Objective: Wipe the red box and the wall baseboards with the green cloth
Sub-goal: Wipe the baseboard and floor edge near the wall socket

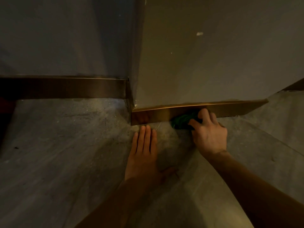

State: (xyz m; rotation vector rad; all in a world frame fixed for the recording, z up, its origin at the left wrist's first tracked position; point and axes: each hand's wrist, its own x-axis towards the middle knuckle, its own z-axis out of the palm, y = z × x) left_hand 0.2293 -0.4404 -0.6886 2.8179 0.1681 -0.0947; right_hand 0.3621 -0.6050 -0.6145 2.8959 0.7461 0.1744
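Observation:
My right hand [208, 134] grips the bunched green cloth [182, 121] and presses it against the shiny brass-coloured baseboard [154, 115] at the foot of a projecting wall column. My left hand [144, 152] lies flat, palm down, on the stone floor just left of the cloth, fingers together and pointing at the baseboard. A second, darker baseboard [65, 89] runs along the recessed wall to the left. A dim red shape [6, 105] shows at the far left edge; I cannot tell whether it is the red box.
The grey wall column [197, 63] juts out, its corner edge at centre. A small white chip [199, 33] marks its face. The mottled grey floor [65, 145] spreads left and toward me. More baseboard [294, 86] shows at the far right.

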